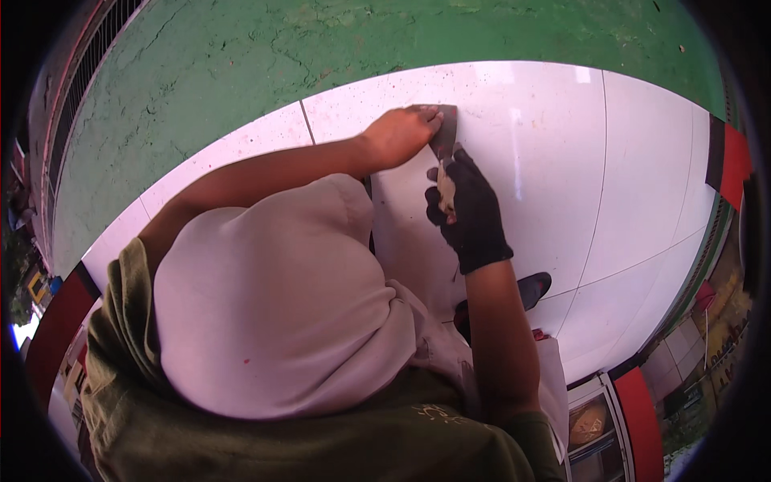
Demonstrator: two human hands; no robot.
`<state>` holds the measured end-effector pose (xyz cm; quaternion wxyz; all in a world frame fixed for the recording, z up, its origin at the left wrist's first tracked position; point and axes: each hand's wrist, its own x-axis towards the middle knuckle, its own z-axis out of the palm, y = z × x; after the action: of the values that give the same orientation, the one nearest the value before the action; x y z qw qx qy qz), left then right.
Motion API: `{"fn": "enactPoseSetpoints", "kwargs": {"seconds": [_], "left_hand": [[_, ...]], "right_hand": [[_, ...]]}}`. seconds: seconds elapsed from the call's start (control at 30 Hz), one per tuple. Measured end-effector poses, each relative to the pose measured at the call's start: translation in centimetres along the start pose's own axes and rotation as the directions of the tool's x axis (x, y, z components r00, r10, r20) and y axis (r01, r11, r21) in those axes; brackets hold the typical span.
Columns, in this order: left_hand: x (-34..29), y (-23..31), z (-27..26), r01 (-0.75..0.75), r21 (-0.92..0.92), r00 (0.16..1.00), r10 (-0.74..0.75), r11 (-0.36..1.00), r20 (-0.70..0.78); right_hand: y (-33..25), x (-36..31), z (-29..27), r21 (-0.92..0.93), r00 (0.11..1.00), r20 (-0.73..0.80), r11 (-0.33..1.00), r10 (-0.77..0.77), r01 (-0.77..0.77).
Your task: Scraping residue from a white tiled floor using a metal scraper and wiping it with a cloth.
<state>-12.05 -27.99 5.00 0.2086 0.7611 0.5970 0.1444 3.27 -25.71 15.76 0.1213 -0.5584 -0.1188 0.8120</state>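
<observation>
Head view: right hand [475, 201], in a black glove [485, 241], is grasping the putty knife [449, 128] by its pale handle, fingers wrapped round, while the bare left hand [401, 136] is resting its fingers on the blade's left side; can't tell if it's pinching or just pressing. Knife is sitting over the white tiles [554, 161], blade pointing away from the person, toward the cracked green surface [265, 72] beyond. Pale-trousered knee [265, 297] is filling the near left, below the left forearm; a dark shoe [536, 287] is showing beside the right forearm.
</observation>
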Motion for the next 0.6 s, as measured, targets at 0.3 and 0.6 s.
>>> {"fn": "enactPoseSetpoints", "kwargs": {"seconds": [0.3, 0.6], "left_hand": [[0.7, -2.0, -0.8, -0.024, 0.056, 1.0, 0.023, 0.998, 0.021], [2.3, -0.5, -1.3, 0.019, 0.021, 0.994, -0.021, 1.0, 0.106]], "right_hand": [[-0.8, 1.3, 0.7, 0.039, 0.999, 0.037, 0.999, -0.032, 0.031], [-1.1, 1.6, 0.5, 0.031, 0.999, 0.017, 0.999, -0.039, 0.038]]}}
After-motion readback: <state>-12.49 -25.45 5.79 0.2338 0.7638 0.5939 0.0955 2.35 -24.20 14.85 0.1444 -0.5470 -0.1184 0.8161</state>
